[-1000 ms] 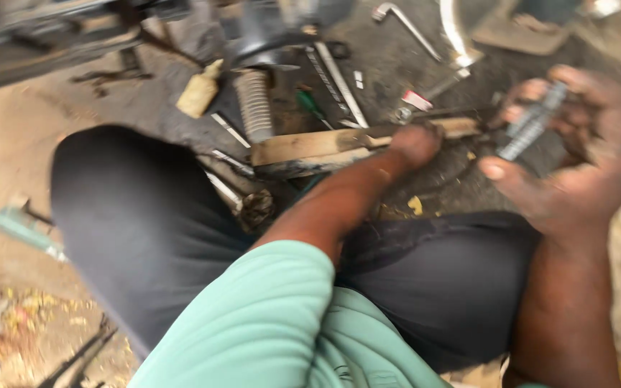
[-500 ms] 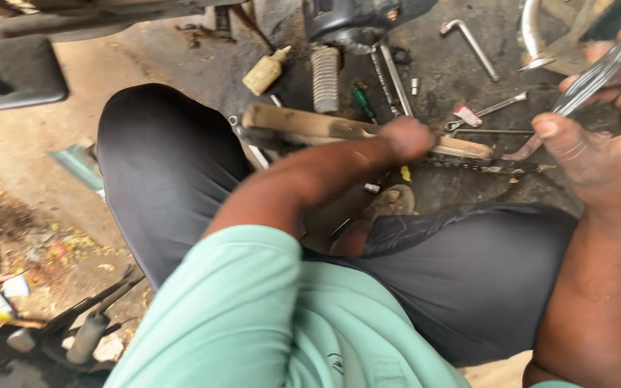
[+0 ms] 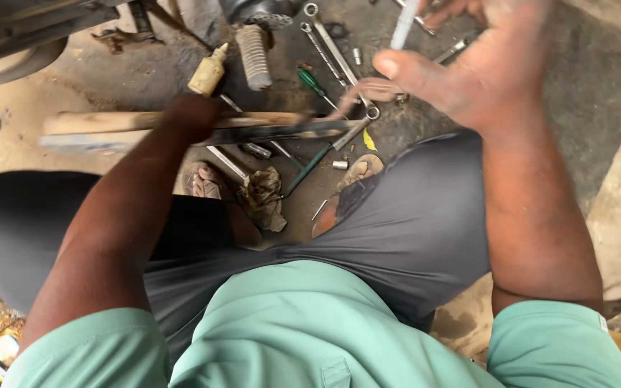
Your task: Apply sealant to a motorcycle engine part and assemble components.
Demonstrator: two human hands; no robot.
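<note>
The left hand (image 3: 194, 115) grips a long wooden-backed dark metal bar (image 3: 253, 129); the right hand (image 3: 483, 65) pinches a slim silvery tool (image 3: 404, 25) (blurred), just above scattered steel spanners (image 3: 328, 43).

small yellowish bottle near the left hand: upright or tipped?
Tipped. The yellowish bottle lies on its side on the ground, nozzle pointing up-right, just above the left hand.

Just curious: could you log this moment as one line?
left hand: grips wooden-handled tool | right hand: raised, holds metal rod | ground: spanners, rag
</note>
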